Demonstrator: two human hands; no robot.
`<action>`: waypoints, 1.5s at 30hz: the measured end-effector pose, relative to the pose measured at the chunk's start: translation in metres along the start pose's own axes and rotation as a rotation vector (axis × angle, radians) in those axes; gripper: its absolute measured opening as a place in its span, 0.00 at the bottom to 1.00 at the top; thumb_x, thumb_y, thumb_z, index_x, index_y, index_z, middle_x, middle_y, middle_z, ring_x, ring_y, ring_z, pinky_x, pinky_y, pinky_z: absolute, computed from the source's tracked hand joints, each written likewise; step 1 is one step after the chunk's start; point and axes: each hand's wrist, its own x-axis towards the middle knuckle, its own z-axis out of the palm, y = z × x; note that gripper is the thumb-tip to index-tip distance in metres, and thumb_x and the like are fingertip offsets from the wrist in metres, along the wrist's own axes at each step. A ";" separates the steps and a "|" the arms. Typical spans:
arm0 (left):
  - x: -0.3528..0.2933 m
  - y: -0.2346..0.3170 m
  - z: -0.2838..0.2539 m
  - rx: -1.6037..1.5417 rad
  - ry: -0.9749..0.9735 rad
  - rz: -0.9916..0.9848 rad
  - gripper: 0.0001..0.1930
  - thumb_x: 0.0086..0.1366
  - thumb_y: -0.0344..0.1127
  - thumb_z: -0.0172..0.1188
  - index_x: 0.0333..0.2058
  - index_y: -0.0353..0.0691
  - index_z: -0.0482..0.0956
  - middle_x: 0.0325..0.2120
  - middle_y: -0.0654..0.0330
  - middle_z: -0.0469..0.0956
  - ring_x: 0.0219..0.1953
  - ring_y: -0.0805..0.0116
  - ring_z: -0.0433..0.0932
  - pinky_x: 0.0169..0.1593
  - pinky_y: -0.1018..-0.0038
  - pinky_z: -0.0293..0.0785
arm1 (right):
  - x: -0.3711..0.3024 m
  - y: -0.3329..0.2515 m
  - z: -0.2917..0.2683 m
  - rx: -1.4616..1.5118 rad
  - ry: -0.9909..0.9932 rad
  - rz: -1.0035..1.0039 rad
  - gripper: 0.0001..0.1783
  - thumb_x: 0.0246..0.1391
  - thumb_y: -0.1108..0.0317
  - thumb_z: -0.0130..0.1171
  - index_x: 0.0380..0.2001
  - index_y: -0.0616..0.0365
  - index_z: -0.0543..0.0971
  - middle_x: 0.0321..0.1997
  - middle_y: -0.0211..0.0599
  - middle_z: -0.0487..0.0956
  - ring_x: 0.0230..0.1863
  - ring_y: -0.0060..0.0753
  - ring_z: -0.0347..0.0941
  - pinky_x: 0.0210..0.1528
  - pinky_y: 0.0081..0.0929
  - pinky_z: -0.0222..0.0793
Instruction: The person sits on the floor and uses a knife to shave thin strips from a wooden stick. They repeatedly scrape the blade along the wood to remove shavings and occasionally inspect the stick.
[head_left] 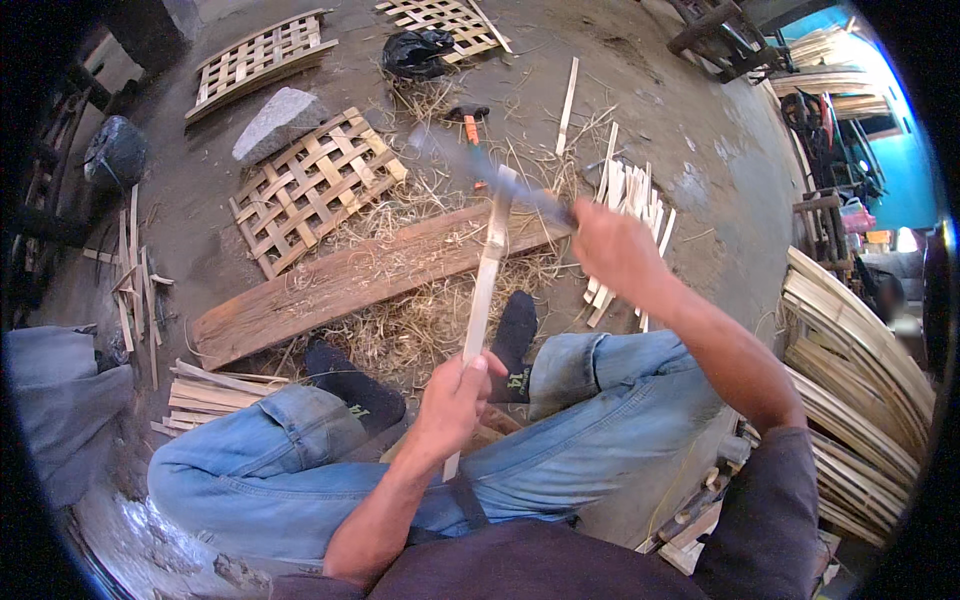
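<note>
My left hand is closed around a pale, flat bamboo strip, which stands up between my knees, its far end over the plank. My right hand grips a large knife by its handle. The blade is smeared by motion and crosses the strip's upper end; whether it touches the strip I cannot tell. Beneath them a worn wooden plank lies slantwise on the ground, amid curly shavings. My feet in dark socks rest at its near side.
Beyond the plank lie a woven lattice panel, a grey stone against it, and an orange-handled hammer. Cut strips are heaped to the right. Long strip bundles stand at far right; more strips lie left of my knee.
</note>
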 end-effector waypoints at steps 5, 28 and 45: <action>-0.003 0.007 -0.002 0.146 -0.178 -0.042 0.16 0.73 0.44 0.43 0.43 0.38 0.75 0.20 0.71 0.62 0.23 0.79 0.62 0.27 0.79 0.63 | 0.015 -0.027 -0.007 1.185 0.024 0.559 0.15 0.55 0.65 0.63 0.38 0.62 0.72 0.25 0.32 0.76 0.24 0.21 0.74 0.27 0.23 0.71; 0.011 0.014 0.002 0.097 0.136 0.078 0.19 0.74 0.41 0.39 0.55 0.38 0.70 0.22 0.74 0.59 0.21 0.85 0.56 0.23 0.86 0.54 | -0.019 -0.050 -0.002 -0.017 -0.057 -0.178 0.13 0.46 0.65 0.65 0.31 0.58 0.71 0.26 0.39 0.77 0.31 0.45 0.78 0.32 0.39 0.74; 0.021 -0.014 0.011 0.508 0.228 0.154 0.14 0.71 0.38 0.45 0.39 0.32 0.72 0.21 0.52 0.70 0.23 0.61 0.69 0.29 0.64 0.65 | -0.001 -0.081 0.004 0.497 -0.342 0.061 0.18 0.43 0.66 0.60 0.33 0.68 0.68 0.23 0.52 0.77 0.31 0.61 0.77 0.33 0.47 0.73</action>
